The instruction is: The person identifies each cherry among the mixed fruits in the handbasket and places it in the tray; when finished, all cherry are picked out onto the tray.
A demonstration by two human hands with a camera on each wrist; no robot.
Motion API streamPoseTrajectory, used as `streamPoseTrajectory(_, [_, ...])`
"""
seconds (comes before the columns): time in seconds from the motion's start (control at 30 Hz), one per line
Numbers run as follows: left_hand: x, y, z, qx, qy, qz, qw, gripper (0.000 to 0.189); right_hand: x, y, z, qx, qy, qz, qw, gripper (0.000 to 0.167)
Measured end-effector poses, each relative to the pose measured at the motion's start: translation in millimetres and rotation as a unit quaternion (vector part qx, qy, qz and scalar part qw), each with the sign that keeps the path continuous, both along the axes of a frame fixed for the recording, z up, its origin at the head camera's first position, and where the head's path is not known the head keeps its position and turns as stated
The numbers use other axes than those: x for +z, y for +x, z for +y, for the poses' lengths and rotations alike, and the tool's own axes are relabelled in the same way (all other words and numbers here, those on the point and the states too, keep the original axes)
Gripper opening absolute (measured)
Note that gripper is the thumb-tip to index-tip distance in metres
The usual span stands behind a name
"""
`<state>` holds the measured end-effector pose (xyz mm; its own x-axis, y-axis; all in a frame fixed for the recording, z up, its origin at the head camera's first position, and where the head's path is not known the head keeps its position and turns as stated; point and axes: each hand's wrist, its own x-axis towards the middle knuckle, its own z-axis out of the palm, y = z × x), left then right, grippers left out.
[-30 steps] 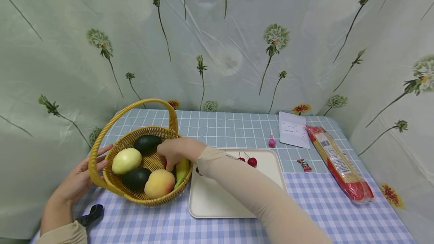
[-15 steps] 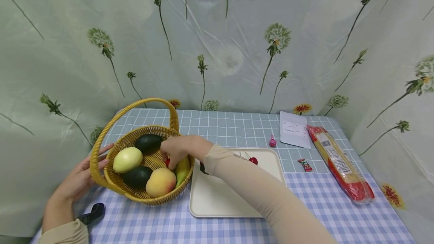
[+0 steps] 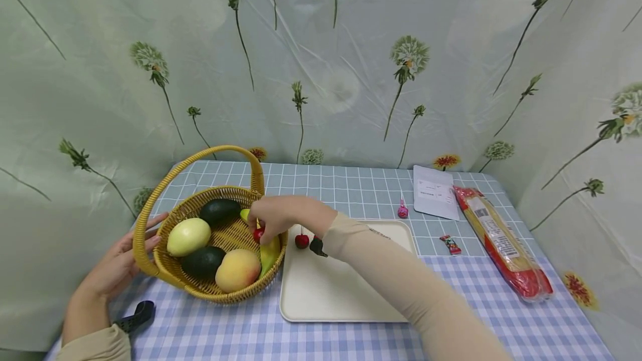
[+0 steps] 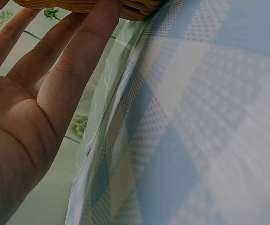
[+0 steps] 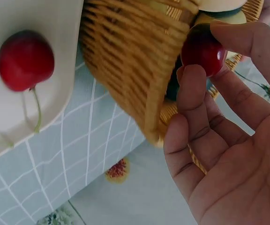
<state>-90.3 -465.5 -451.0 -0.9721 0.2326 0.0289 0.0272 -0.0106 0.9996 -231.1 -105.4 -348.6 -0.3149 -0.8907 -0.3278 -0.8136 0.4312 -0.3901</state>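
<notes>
A yellow wicker basket (image 3: 233, 296) with a tall handle stands on the left. Inside lie two dark green avocado-like fruits (image 3: 203, 262), a pale yellow fruit (image 3: 189, 237), a peach (image 3: 238, 271) and a banana (image 3: 270, 254). Over the basket's right side, my right hand (image 3: 273, 217) pinches a dark red cherry (image 5: 204, 51) between thumb and fingers. My left hand (image 3: 117, 265) is at the basket's left side, its extended fingers (image 4: 81, 61) touching the wicker. Another cherry (image 3: 302, 241) with a stem lies on the white tray (image 3: 341, 294); my right forearm hides part of that tray.
Right of the tray lie a pink-wrapped lollipop (image 3: 403, 210), a small red candy (image 3: 451, 244), a white packet (image 3: 435, 193) and a long red-and-clear noodle-like package (image 3: 504, 244). A black strap (image 3: 136, 316) is near my left wrist. A flowered curtain (image 3: 321, 71) closes off the back.
My right hand has risen and moved right inside the basket toward its right rim, with the cherry now showing in its fingers. My left hand stays by the basket.
</notes>
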Motion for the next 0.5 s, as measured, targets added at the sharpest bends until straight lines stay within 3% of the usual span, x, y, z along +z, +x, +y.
streamPoseTrajectory(0.27, [0.0, 1.1, -0.1, 0.003, -0.003, -0.002, 1.0000, 0.058, 11.5, -2.8, 38.5, -0.015, -0.044, -0.013, 0.9988, 0.021])
streamPoseTrajectory(0.5, [0.3, 0.2, 0.7, -0.004, 0.004, 0.004, 1.0000, 0.058, 12.2, -5.3, 85.7, -0.068, -0.088, -0.032, 0.9933, 0.020])
